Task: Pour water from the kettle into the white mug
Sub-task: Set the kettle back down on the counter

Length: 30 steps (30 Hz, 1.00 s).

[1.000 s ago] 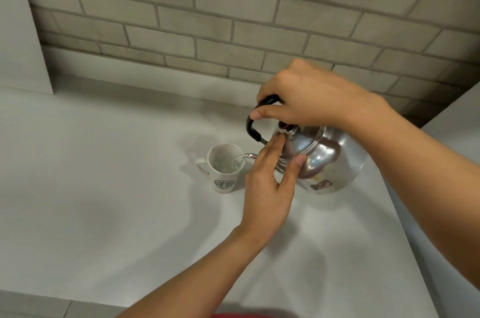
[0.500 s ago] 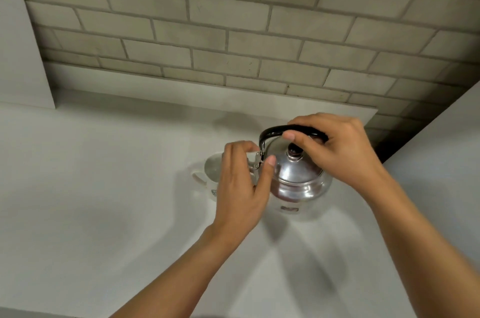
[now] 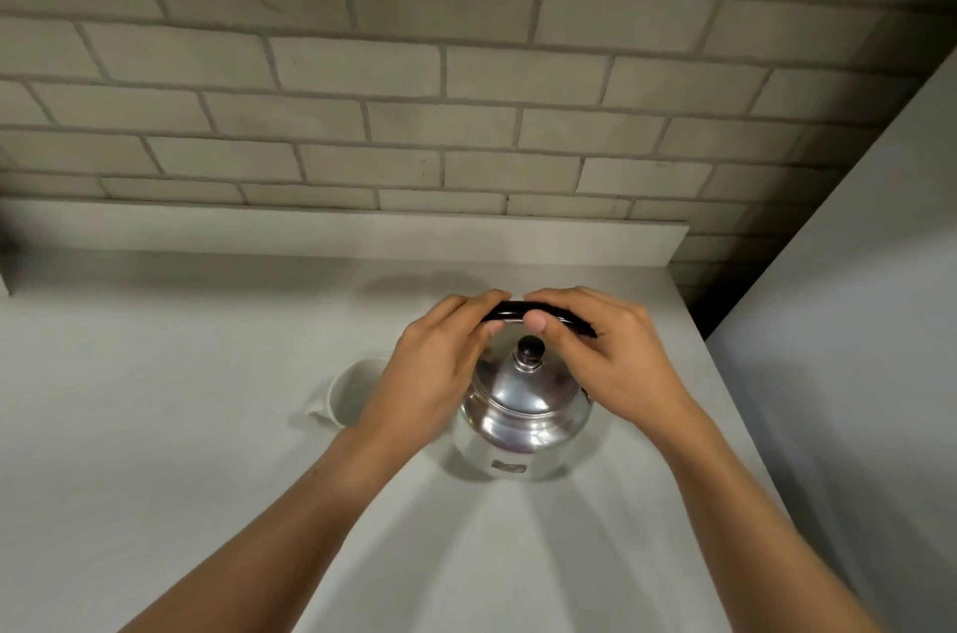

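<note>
- Where a brick wall [image 3: 466, 78] rises behind it, one pale tabletop [image 3: 155, 425] carries everything, with one plain panel [image 3: 854, 321] standing at its right edge.
- One kettle [image 3: 523, 420] of shiny steel stands upright on the tabletop, near the middle; it has a domed lid with one dark knob [image 3: 531, 351] and one black handle [image 3: 538, 310] arched over the top, and a small label low on its front.
- Two bare hands reach in: the left hand [image 3: 435, 373] and the right hand [image 3: 611, 358], both with fingers curled shut on the handle, thumbs underneath.
- One white mug [image 3: 352, 394] stands just left of the kettle, partly hidden behind the left hand; whether the two touch cannot be told.
</note>
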Motion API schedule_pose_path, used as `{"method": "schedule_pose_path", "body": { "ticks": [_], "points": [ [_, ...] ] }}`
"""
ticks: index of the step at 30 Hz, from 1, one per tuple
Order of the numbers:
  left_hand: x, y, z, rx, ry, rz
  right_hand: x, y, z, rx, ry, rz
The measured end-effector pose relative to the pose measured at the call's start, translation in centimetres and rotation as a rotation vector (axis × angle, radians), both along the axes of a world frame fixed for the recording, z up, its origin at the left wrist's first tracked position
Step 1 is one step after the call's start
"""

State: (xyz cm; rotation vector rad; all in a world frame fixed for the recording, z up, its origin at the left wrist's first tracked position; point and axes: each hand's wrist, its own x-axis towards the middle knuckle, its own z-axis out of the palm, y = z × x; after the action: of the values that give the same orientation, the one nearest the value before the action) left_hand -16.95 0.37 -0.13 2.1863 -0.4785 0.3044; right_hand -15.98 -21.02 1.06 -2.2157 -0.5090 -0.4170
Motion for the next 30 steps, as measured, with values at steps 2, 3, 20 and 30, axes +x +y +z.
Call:
{"method": "schedule_pose_path", "body": {
  "ticks": [2, 3, 20, 30],
  "points": [
    [1.6, 0.1, 0.0, 0.013, -0.004, 0.009, 1.3, -0.7, -0.6, -0.073, 0.053, -0.005],
    [2.5, 0.3, 0.0, 0.012, -0.006, 0.022, 1.9, -1.1, -1.0, -0.123, 0.067, -0.024],
    [20.1, 1.2, -4.4, -0.094, 0.092, 0.072, 17.9, -1.6, -5.7, -0.114, 0.353, -0.111],
    [23.4, 0.9, -6.5, -0.022, 0.016, 0.080, 21.0, -1.9, -7.8, -0.093, 0.350, -0.087]
  ]
}}
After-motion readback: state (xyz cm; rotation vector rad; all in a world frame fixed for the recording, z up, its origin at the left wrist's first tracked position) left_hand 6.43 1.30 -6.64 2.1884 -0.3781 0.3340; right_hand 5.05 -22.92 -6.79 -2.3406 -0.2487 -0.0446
